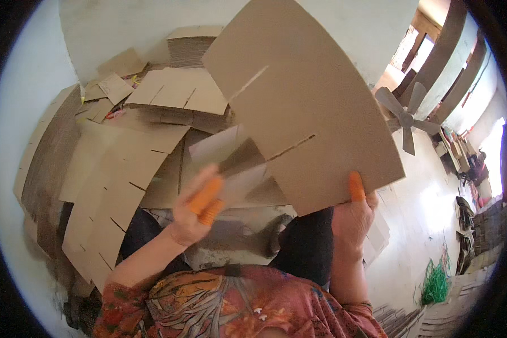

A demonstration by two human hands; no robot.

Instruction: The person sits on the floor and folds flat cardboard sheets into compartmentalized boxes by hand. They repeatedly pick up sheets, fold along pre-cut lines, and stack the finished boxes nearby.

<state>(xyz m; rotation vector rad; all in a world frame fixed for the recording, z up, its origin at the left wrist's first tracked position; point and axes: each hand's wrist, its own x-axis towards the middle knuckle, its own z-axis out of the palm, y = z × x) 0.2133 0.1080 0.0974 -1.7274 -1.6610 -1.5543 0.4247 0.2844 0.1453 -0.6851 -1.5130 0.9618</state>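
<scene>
- The right hand (352, 217) holds a large slotted cardboard sheet (315, 107) up in front of the person. Its fingers pinch the sheet's lower edge, an orange finger cover (356, 187) pressed against the near face, so the sheet stands tilted and clear of the piles below.
- The left hand (194, 211) is raised just left of that sheet, blurred. Its fingers, also in orange covers (207, 200), curl half shut near a second, blurred cardboard piece (234, 155). Whether they actually grip it I cannot tell.
- Holding the big sheet by one edge probably leaves its slots free and lets the other hand work the smaller piece against it.
- Below and to the left, long slotted cardboard strips (115, 191) lie fanned over one another on the floor, within easy reach of the left arm.
- Farther back, flat stacks of cardboard (177, 93) sit against the pale wall (90, 25), sorted by shape into separate piles.
- To the right a fan (405, 115) stands on the floor, facing the work spot, well apart from the sheet.
- A tangle of green string (434, 281) lies on the floor at the lower right.
</scene>
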